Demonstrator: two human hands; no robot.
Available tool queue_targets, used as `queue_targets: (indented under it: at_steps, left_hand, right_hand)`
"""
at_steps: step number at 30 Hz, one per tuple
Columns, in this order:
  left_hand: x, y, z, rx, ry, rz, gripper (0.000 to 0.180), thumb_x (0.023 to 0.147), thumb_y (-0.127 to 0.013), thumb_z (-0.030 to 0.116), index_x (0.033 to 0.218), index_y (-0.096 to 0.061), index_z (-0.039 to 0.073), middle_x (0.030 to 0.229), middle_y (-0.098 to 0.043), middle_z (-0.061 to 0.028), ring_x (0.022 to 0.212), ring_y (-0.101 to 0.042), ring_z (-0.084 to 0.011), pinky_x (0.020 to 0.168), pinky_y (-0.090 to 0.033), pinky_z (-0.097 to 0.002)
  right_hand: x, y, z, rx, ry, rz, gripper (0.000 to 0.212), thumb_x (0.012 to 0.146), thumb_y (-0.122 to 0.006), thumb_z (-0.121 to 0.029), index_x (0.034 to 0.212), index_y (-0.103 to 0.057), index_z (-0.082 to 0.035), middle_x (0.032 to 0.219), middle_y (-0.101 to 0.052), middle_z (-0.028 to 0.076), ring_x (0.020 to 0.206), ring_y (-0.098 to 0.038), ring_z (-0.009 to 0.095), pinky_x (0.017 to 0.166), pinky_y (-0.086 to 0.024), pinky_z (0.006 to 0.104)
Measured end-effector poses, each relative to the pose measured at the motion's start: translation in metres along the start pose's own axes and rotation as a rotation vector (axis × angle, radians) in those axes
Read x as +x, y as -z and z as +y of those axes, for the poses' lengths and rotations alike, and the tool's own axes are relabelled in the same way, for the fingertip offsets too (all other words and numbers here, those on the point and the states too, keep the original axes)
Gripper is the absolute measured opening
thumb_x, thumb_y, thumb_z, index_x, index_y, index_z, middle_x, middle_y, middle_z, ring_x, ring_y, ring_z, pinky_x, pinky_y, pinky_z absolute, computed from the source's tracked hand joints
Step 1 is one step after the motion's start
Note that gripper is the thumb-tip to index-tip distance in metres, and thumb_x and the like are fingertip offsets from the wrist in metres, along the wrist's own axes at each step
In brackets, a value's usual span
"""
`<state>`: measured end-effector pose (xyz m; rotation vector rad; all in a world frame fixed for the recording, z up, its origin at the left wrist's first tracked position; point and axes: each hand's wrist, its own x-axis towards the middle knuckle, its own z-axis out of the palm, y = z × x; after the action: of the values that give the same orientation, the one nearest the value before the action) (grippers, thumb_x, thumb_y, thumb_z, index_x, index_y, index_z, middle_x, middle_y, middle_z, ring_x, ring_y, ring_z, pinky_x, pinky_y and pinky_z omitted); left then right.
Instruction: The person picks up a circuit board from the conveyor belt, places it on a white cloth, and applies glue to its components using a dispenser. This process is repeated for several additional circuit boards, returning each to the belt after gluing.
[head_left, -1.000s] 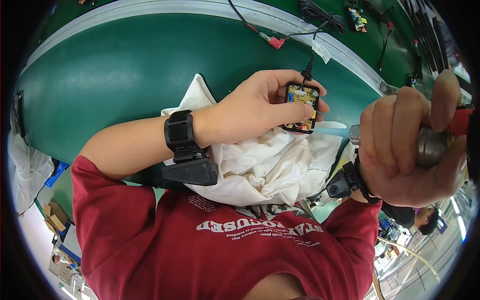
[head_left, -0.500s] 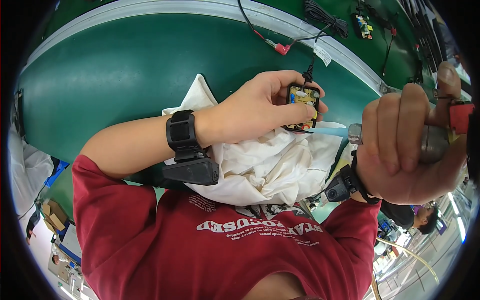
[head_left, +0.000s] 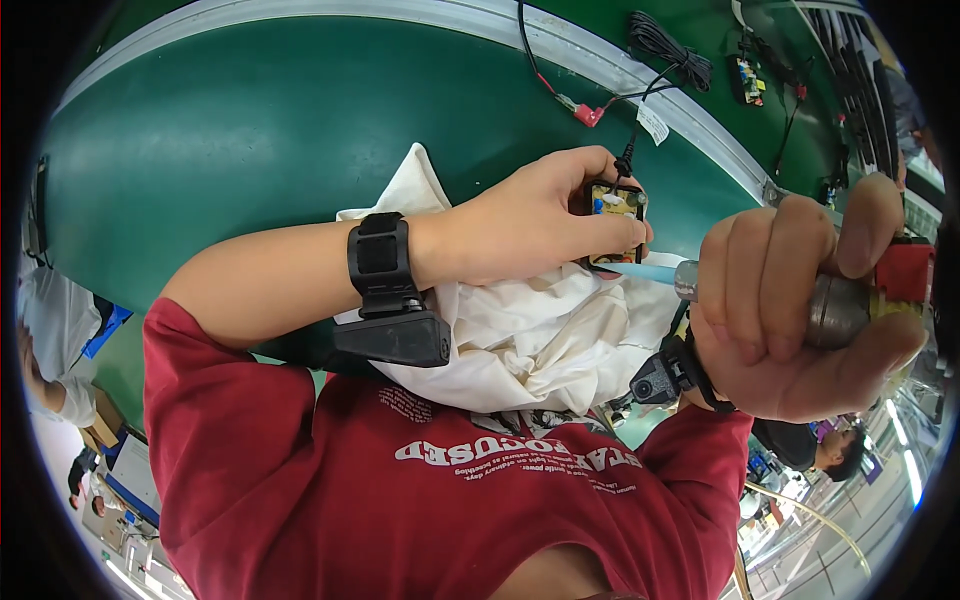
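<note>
Circuit board (head_left: 614,222) pinched in left hand (head_left: 520,225), centre frame; right hand (head_left: 790,300) clenched around tool (head_left: 840,305).
Risk: pale tip slipping off board, jabbing fingers.

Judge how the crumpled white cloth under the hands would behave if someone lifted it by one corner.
The white cloth lies in soft folds, so it would probably droop limply. It looks thin, likely light. The left hand rests on it, so it may drag.

Matt green mat (head_left: 250,130); crumpled white cloth (head_left: 520,340); metal tool barrel (head_left: 838,310).

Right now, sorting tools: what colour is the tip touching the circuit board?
Pale blue tip, head view.
</note>
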<state>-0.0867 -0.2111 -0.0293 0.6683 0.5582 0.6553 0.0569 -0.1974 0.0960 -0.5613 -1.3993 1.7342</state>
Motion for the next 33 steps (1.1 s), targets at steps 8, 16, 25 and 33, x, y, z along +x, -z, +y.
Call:
queue_targets:
  at_steps: [8, 16, 25, 33]
  left_hand:
    - [0.003, 0.002, -0.007, 0.060, -0.004, 0.000, 0.041, 0.086, -0.071, 0.026, 0.110, -0.054, -0.002, 0.091, -0.063, -0.0056, 0.079, -0.057, -0.0078, 0.066, -0.047, -0.0221]
    - [0.003, 0.002, -0.005, 0.070, 0.009, 0.010, 0.040, 0.086, -0.071, 0.025, 0.109, -0.054, -0.002, 0.090, -0.062, -0.0053, 0.077, -0.057, -0.0078, 0.066, -0.047, -0.0225]
    - [0.002, 0.002, -0.001, 0.070, 0.019, 0.012, 0.036, 0.086, -0.070, 0.022, 0.108, -0.053, -0.002, 0.093, -0.064, -0.0073, 0.084, -0.060, -0.0096, 0.070, -0.049, -0.0230]
    - [-0.002, -0.001, 0.009, 0.059, 0.085, -0.015, 0.035, 0.091, -0.065, 0.016, 0.119, -0.050, 0.003, 0.098, -0.059, -0.0005, 0.084, -0.056, -0.0044, 0.065, -0.045, -0.0191]
  right_hand:
    - [-0.002, 0.000, -0.001, 0.044, -0.020, 0.056, 0.045, 0.091, -0.058, -0.050, 0.105, -0.038, -0.013, 0.055, -0.043, -0.002, 0.043, -0.038, 0.007, 0.044, -0.031, 0.0211]
    - [-0.005, 0.002, -0.002, 0.060, -0.014, 0.059, 0.048, 0.092, -0.056, -0.051, 0.110, -0.037, -0.011, 0.056, -0.043, -0.002, 0.044, -0.038, 0.008, 0.044, -0.032, 0.0215]
    - [0.001, 0.006, 0.002, 0.076, 0.001, 0.062, 0.053, 0.092, -0.054, -0.053, 0.117, -0.037, -0.010, 0.056, -0.042, -0.002, 0.044, -0.039, 0.008, 0.045, -0.032, 0.0220]
    - [0.003, 0.009, -0.003, 0.084, 0.041, 0.057, 0.057, 0.092, -0.053, -0.054, 0.122, -0.037, -0.008, 0.056, -0.041, -0.002, 0.044, -0.039, 0.008, 0.045, -0.033, 0.0224]
